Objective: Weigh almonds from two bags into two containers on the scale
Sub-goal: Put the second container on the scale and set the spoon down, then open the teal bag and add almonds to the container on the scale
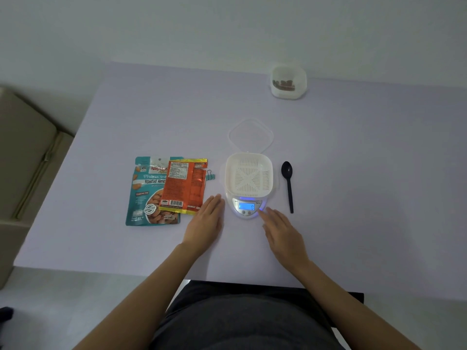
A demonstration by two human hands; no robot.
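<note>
A small digital scale (247, 207) with a lit blue display stands mid-table. An empty white container (249, 175) with a slotted bottom sits on it. A teal almond bag (146, 193) lies flat to the left, with an orange bag (184, 186) overlapping its right side. A second white container (288, 82) holding almonds stands at the far right edge. My left hand (206, 222) rests flat on the table just left of the scale, holding nothing. My right hand (280, 226) lies flat with a fingertip touching the scale's front right edge.
A clear lid (251, 135) lies behind the scale. A black plastic spoon (288, 184) lies right of the scale. A teal binder clip (210, 176) sits beside the orange bag. The lilac table (126, 117) ends at a wall; a beige seat (22, 152) is at the left.
</note>
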